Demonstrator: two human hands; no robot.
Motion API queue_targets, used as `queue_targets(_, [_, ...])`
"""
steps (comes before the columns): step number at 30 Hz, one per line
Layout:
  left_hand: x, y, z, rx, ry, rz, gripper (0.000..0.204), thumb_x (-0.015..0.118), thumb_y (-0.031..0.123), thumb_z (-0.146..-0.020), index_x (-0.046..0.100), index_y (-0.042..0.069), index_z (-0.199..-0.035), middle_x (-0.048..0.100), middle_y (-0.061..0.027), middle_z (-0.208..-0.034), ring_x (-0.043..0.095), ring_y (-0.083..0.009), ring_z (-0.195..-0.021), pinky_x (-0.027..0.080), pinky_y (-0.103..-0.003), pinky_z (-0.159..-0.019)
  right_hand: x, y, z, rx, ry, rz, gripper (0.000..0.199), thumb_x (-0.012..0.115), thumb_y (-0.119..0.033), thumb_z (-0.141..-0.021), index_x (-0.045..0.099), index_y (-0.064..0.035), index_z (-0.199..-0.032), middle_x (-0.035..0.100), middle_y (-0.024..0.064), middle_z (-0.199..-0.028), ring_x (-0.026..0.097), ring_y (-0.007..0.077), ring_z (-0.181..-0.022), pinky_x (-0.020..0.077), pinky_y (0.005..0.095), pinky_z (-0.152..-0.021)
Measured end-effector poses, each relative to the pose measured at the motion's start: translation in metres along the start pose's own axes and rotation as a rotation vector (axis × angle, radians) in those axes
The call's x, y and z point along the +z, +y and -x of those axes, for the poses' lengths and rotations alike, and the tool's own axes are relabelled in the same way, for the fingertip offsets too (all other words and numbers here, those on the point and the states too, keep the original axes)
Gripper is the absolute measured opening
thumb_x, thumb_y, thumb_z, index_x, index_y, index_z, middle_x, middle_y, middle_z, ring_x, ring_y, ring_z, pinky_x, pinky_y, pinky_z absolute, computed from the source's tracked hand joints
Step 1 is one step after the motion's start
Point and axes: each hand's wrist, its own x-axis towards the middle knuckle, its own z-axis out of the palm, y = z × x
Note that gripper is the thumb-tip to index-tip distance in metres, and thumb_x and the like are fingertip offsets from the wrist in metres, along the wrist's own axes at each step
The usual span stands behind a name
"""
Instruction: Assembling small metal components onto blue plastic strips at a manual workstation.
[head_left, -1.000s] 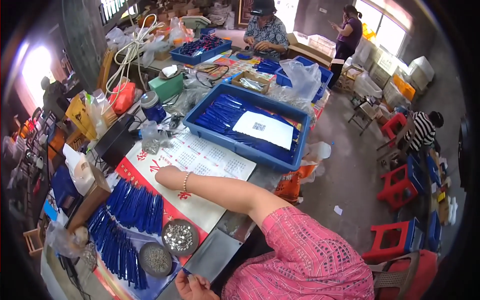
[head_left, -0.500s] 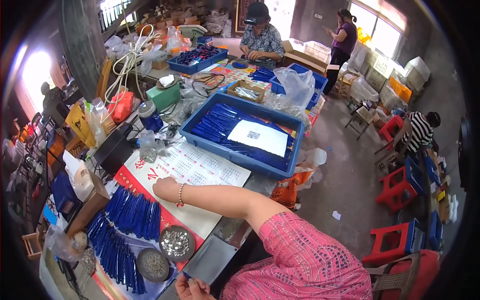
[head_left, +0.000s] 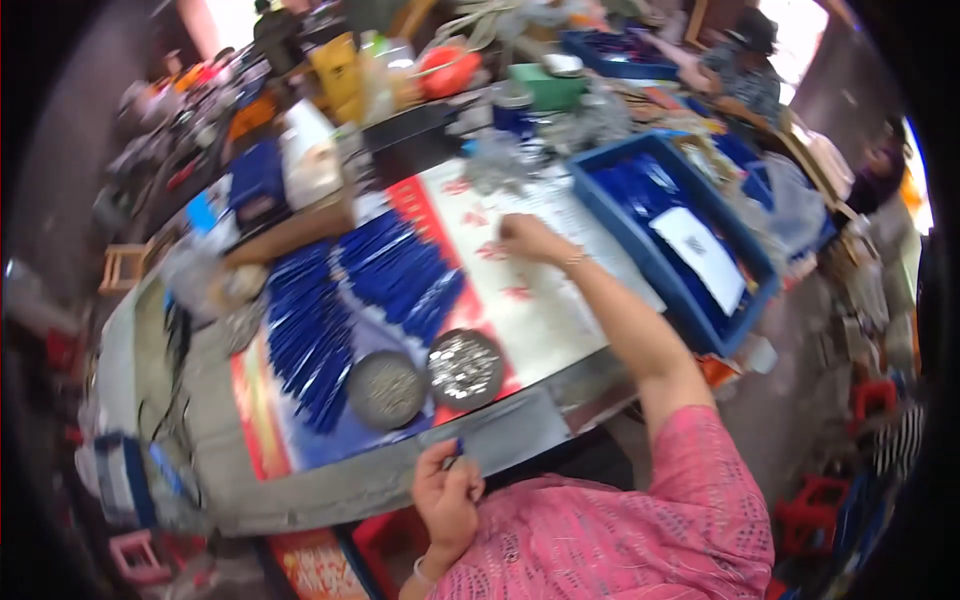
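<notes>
1. Hands: the left hand [head_left: 447, 490] is drawn in close to the person's pink-clad body, fingers pinched around a small blue piece, likely a pen part, whose tip shows just above the thumb. The right hand [head_left: 527, 238] reaches out across the table with fingers curled on the white and red printed sheet [head_left: 520, 300]; motion blur hides whether it grips anything.
2. Work things: two long heaps of blue pen parts [head_left: 350, 300] lie just left of the right hand's fingers. Two round metal dishes [head_left: 425, 375] of small shiny pieces sit just beyond the left fingers, with a grey flat tray [head_left: 500, 435] right beside those fingers.
3. Progress, as a judgement: the heaps look large, so much handling seems left. A blue crate [head_left: 680, 240] holding blue parts and a white slip sits just right of the right hand.
4. Change: compared with half a second ago, the view has swung left and blurred; the right hand stays outstretched on the sheet, and the left hand, then at the frame's bottom edge, now shows fully.
</notes>
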Motion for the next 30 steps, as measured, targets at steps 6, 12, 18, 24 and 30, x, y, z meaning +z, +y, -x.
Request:
queue_targets(6, [-0.004, 0.000, 0.000, -0.011, 0.012, 0.053, 0.023, 0.051, -0.003, -0.090, 0.051, 0.001, -0.113, 0.051, -0.0042, -0.073, 0.045, -0.0078, -0.059, 0.036, -0.020, -0.049, 0.017, -0.014, 0.007, 0.016, -0.032, -0.180, 0.015, 0.062, -0.008, -0.078, 0.065, -0.0001, -0.091, 0.067, 0.0136, -0.085, 0.064, 0.0213, -0.078, 0.0500, 0.0319, -0.071])
queue_targets(12, [-0.009, 0.003, -0.003, -0.001, 0.002, 0.055, 0.023, 0.050, -0.003, -0.090, 0.051, 0.001, -0.113, 0.050, -0.0036, -0.073, 0.045, -0.0082, -0.060, 0.036, -0.021, -0.048, 0.025, -0.025, 0.000, 0.011, -0.035, -0.065, 0.012, 0.063, -0.010, -0.078, 0.065, -0.0001, -0.085, 0.065, 0.0148, -0.083, 0.063, 0.0243, -0.074, 0.0490, 0.0330, -0.068])
queue_targets(18, [-0.011, 0.003, -0.002, -0.005, 0.008, 0.023, 0.022, 0.050, -0.001, -0.091, 0.051, 0.003, -0.113, 0.049, -0.0033, -0.071, 0.044, -0.0079, -0.058, 0.035, -0.021, -0.047, 0.027, -0.032, -0.002, -0.087, -0.055, -0.001, 0.012, 0.060, -0.010, -0.076, 0.063, -0.0002, -0.082, 0.062, 0.0188, -0.082, 0.060, 0.0336, -0.077, 0.0467, 0.0404, -0.069])
queue_targets(24, [-0.010, -0.002, 0.001, -0.077, -0.018, 0.054, 0.023, 0.050, 0.001, -0.092, 0.050, 0.003, -0.114, 0.049, -0.0016, -0.070, 0.042, -0.0058, -0.056, 0.035, -0.020, -0.050, 0.027, -0.024, 0.009, -0.229, 0.015, 0.039, 0.008, 0.057, -0.005, -0.080, 0.054, 0.0011, -0.084, 0.058, 0.0174, -0.077, 0.056, 0.0314, -0.071, 0.0446, 0.0380, -0.066])
queue_targets(30, [-0.016, -0.004, 0.002, -0.062, -0.011, 0.086, 0.024, 0.050, 0.003, -0.092, 0.050, 0.003, -0.116, 0.049, -0.0008, -0.070, 0.042, -0.0060, -0.057, 0.035, -0.020, -0.051, 0.008, -0.098, 0.062, 0.007, -0.057, -0.748, 0.005, 0.059, -0.002, -0.084, 0.054, -0.0006, -0.085, 0.057, 0.0039, -0.078, 0.055, 0.0092, -0.066, 0.0469, 0.0229, -0.059])
